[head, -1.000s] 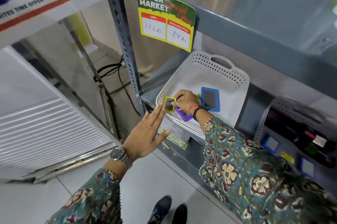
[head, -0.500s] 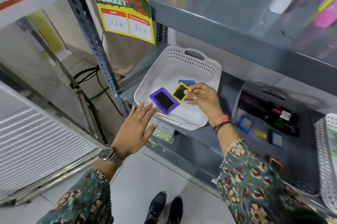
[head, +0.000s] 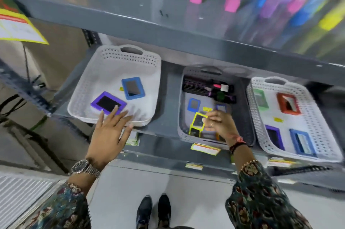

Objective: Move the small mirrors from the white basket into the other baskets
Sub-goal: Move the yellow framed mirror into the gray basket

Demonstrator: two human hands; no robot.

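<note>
White basket [head: 104,72] sits leftmost, mostly bare, holding two mirrors: purple [head: 108,103] and blue [head: 133,88]. Left hand [head: 109,133] lies flat at its front rim, fingers spread. Over the grey basket [head: 182,98] (three small mirrors inside), right hand [head: 221,124] pinches a yellow mirror [head: 198,121]. Right basket [head: 323,116] holds four.

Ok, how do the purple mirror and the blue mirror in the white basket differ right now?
The purple mirror lies near the white basket's front rim, skewed; the blue mirror sits further back, nearly square to the basket. The left hand's fingertips overlap the purple mirror; the blue mirror lies clear. Both lie flat, glass up.
</note>
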